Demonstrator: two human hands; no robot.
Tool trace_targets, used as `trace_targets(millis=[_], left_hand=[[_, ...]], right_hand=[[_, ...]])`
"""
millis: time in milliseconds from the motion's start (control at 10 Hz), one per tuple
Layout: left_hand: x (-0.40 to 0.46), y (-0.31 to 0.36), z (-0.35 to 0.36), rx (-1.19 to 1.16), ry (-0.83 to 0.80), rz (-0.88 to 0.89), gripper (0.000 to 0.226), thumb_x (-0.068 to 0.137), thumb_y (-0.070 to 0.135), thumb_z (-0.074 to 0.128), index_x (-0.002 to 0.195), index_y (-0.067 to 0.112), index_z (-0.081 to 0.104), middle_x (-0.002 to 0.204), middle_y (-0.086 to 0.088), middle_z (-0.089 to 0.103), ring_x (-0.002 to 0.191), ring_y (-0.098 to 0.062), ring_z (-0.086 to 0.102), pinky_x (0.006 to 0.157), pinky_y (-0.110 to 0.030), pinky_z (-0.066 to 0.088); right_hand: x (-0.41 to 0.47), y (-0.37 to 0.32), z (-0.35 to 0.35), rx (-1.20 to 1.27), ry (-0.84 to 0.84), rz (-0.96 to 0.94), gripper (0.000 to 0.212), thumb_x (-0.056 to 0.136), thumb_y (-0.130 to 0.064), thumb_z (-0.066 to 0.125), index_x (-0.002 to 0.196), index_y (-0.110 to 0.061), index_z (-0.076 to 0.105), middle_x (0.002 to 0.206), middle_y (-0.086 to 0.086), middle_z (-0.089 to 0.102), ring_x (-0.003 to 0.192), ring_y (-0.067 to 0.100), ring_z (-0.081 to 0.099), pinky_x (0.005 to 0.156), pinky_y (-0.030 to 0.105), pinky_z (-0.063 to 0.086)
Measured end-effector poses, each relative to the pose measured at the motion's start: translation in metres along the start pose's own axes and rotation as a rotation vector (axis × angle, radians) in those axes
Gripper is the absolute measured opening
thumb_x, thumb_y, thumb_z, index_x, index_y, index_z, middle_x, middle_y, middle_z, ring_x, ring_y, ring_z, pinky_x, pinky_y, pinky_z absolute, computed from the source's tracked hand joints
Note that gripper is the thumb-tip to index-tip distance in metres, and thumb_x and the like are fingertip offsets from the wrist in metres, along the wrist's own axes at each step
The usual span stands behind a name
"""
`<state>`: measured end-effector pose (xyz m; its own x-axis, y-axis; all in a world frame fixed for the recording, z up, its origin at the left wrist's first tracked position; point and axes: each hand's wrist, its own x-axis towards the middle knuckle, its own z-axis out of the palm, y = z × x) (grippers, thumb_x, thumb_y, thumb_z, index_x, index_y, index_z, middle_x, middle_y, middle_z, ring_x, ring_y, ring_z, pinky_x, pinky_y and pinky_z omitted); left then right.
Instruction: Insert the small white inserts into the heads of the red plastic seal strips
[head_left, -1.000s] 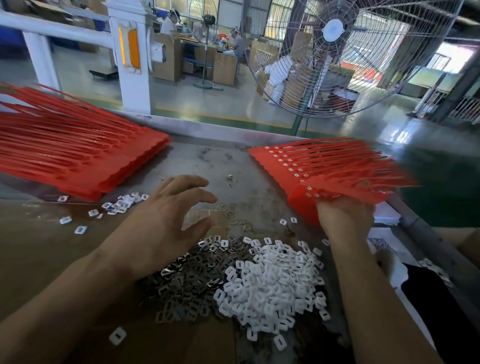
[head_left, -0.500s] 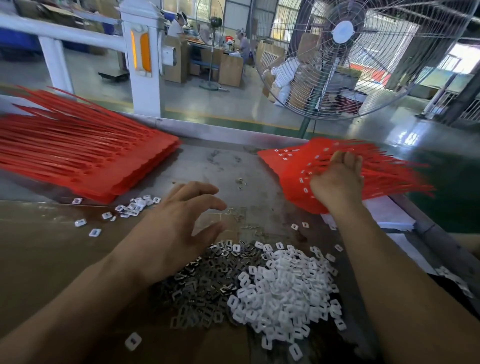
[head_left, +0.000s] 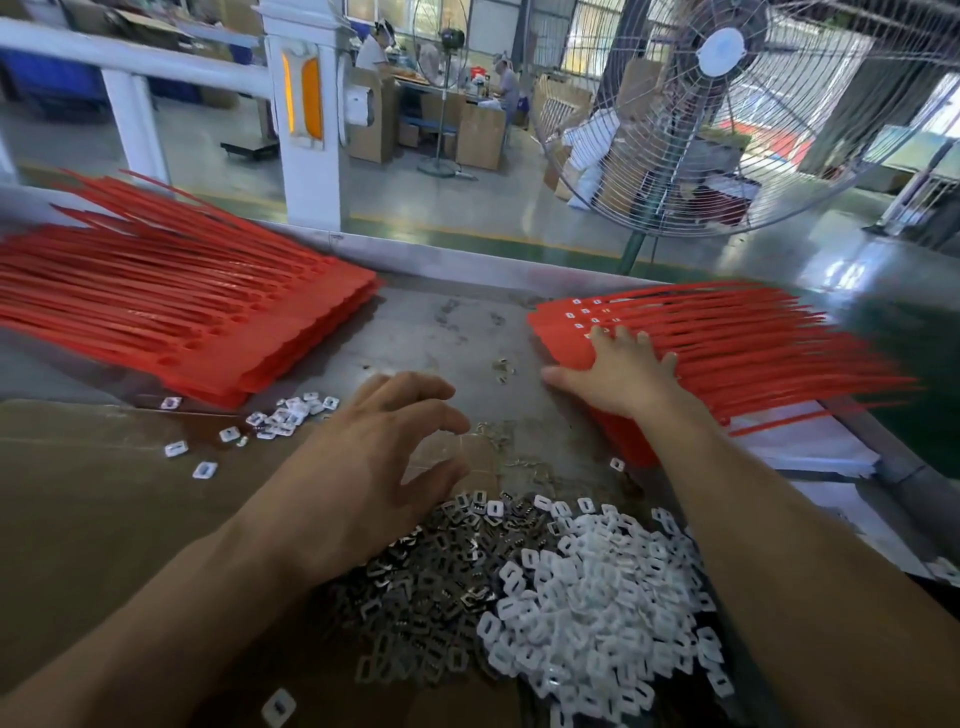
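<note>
fingers (head_left: 621, 338) of the right hand (head_left: 618, 371) lie flat on the red seal strips (head_left: 727, 343); left hand (head_left: 363, 467) hovers loose, empty; strips look light, floppy, best held by stiff heads.

Red strips (head_left: 171, 306) lie far left and red strips (head_left: 727, 332) far right. White inserts (head_left: 597, 597) sit near, beside grey metal bits (head_left: 431, 587).

Strip stacks (head_left: 171, 306) far left and right (head_left: 737, 343); insert pile (head_left: 587, 597) near, seemingly beside metal clips (head_left: 426, 587).
</note>
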<state>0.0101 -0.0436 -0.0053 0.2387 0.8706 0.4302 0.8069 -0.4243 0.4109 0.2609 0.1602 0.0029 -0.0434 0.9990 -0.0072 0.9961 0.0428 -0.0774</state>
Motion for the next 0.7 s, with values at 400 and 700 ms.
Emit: trace_targets(millis=[400, 700], left_hand=[[0.0, -0.006, 0.001, -0.014, -0.017, -0.004, 0.037, 0.091, 0.059, 0.054, 0.122, 0.041, 0.062, 0.137, 0.023, 0.046, 0.13, 0.0, 0.041, 0.101, -0.041, 0.049], [-0.001, -0.005, 0.001, -0.011, -0.053, -0.031, 0.036, 0.091, 0.059, 0.053, 0.122, 0.04, 0.062, 0.134, 0.022, 0.048, 0.129, -0.002, 0.043, 0.1, -0.04, 0.049]], right_hand=[[-0.01, -0.006, 0.003, -0.147, 0.082, -0.056, 0.056, 0.105, -0.05, 0.039, 0.151, -0.019, 0.041, 0.162, 0.014, 0.033, 0.152, 0.037, 0.024, 0.121, 0.06, 0.02], [-0.065, -0.026, 0.002, 0.026, 0.267, -0.374, 0.042, 0.102, -0.043, 0.056, 0.126, -0.012, 0.069, 0.13, 0.01, 0.068, 0.127, 0.032, 0.056, 0.111, 0.045, 0.04]])
